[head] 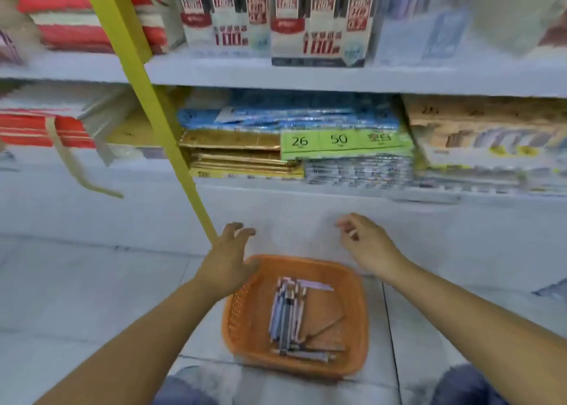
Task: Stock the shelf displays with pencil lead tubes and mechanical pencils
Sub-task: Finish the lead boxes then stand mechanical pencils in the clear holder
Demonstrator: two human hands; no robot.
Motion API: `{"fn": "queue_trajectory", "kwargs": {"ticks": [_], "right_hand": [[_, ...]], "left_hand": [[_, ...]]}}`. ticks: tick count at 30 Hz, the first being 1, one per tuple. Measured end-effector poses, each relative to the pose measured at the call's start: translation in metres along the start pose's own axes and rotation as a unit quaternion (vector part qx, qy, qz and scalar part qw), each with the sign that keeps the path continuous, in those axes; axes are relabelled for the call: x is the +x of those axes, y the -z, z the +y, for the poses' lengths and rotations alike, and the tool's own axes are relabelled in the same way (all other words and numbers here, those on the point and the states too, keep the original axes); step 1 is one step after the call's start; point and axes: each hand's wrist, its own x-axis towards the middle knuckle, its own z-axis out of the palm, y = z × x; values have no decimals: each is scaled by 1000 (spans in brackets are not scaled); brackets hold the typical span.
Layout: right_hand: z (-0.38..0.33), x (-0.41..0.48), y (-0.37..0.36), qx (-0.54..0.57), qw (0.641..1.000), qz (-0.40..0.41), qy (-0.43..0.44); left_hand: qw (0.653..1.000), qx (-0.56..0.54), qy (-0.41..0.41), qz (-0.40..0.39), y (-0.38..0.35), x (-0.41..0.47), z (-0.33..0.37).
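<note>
An orange mesh basket (239, 322) sits on the tiled floor in front of the shelving. Inside it lies a bundle of mechanical pencils (287, 315), some lengthwise and a few across the near end. My left hand (228, 257) hovers over the basket's far left corner, fingers spread and holding nothing. To the right of the basket's far edge, my right hand (363, 242) floats with fingers loosely curled, also without anything in it. White display boxes (319, 21) of pencil stock stand on the upper shelf.
A yellow upright post (159, 122) runs diagonally down to my left hand. The lower shelf holds gold packets (233, 153), blue packets (291, 116) and a green price label (346, 142). Red and white stacks (43, 128) lie at left. My knees show at the bottom.
</note>
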Motion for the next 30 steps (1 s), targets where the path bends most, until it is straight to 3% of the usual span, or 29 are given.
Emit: {"fn": "queue_trajectory", "kwargs": {"ticks": [5,9,17,21,25,30], "right_hand": [[79,-13,-111,-81,966,-204,-140],[116,-18,-167,-71,935,-265,-226],[131,-4,-246,-23,933,-162,-321],[130,-1,-261,-56,932,-120,-337],[129,0,-264,-104,932,-109,-331],[130,-1,-259,-88,926,-132,-343]], "left_hand": [[971,-87,167,-146,-86,-5,-63],[945,-112,227,-208,-143,-7,-89],[921,-174,276,-215,-222,6,-89],[934,-139,278,-175,-236,9,-89],[938,-162,274,-140,-242,7,-92],[936,-182,278,-115,-240,6,-96]]}}
